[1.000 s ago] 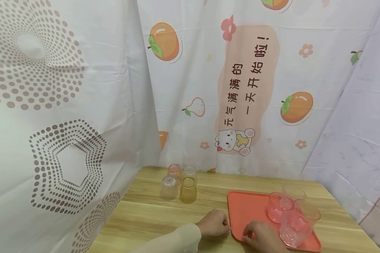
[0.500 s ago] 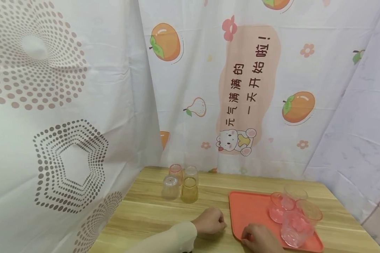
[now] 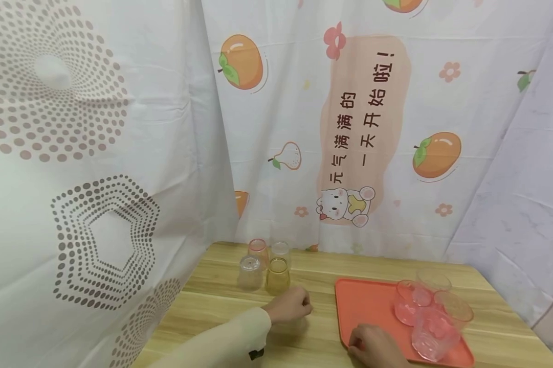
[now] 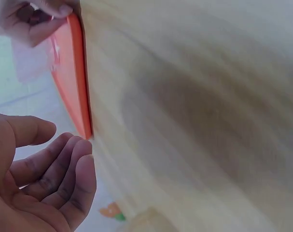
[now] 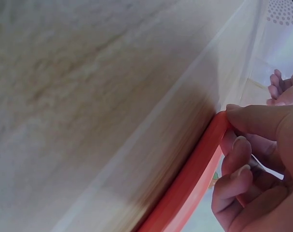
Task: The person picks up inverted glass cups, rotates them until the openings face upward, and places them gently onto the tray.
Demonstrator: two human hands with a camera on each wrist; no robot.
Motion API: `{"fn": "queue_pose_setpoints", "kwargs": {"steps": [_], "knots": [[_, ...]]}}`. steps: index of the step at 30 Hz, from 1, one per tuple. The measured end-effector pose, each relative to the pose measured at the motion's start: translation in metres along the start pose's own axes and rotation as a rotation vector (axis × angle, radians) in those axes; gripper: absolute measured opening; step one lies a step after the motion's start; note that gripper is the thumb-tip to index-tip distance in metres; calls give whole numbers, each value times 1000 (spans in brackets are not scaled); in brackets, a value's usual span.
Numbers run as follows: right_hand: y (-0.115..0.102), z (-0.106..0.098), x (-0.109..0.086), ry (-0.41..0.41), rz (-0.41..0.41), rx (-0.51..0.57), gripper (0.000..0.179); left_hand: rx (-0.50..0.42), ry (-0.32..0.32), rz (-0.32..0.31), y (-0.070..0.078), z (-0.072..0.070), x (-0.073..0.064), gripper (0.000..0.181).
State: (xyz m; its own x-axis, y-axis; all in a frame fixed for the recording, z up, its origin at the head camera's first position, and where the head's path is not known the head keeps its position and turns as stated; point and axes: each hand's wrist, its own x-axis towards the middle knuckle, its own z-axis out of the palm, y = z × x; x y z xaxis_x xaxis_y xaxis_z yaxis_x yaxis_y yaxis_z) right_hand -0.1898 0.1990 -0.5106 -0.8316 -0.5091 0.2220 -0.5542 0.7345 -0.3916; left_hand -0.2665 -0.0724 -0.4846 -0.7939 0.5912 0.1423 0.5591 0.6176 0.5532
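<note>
Gripping the near-left corner of the flat orange plastic tray [image 3: 366,306], the right hand [image 3: 373,347] has its thumb over the raised rim and its fingers [image 5: 235,164] curled beneath the edge; the rim sits pinched between them. The tray lies on the light wooden table [image 3: 212,312], extending away and to the right of those fingers. Beyond the fingers, on the tray's far-right part, stand three clear pink-tinted plastic cups [image 3: 425,314], upright and touching one another.

The left hand [image 3: 290,305] hangs loosely curled above the table, fingers [image 4: 64,174] bent inward and close together, holding nothing. Just beyond its knuckles stands a yellow-tinted clear cup [image 3: 277,275], part of a cluster of four small cups [image 3: 264,266], near but apart from the hand. The tray's left edge lies well to the right of this hand.

Against a second ago: the left hand, then resting at the tray's left edge, has moved leftward and farther up the table toward the cluster; the right hand stays on the same corner.
</note>
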Motion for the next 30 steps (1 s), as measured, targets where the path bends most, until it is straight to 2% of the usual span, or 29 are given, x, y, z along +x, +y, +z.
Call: {"fn": "queue_pose_setpoints", "kwargs": {"steps": [5,9,17,19,22,24,28,30], "knots": [[2,3,-1,13,-20,2,22,40,16,-17,-4,-22,-2,17],[3,4,-1,31,-26,0,23,53,-5,-16,-8,-41,2,13],[4,6,-1,61,-42,-15,22,270,63,136,-26,-72,15,10],[4,6,-1,57,-40,-14,22,284,65,137,-30,-77,15,12],[4,6,-1,53,-34,-16,22,306,69,107,-37,-82,14,21],[4,6,-1,53,-33,-18,22,381,86,89,-41,-84,15,27],[3,5,0,54,-43,-25,22,517,137,93,-47,-88,18,26],[3,5,0,48,-45,-22,22,554,149,87,-48,-90,19,25]]}}
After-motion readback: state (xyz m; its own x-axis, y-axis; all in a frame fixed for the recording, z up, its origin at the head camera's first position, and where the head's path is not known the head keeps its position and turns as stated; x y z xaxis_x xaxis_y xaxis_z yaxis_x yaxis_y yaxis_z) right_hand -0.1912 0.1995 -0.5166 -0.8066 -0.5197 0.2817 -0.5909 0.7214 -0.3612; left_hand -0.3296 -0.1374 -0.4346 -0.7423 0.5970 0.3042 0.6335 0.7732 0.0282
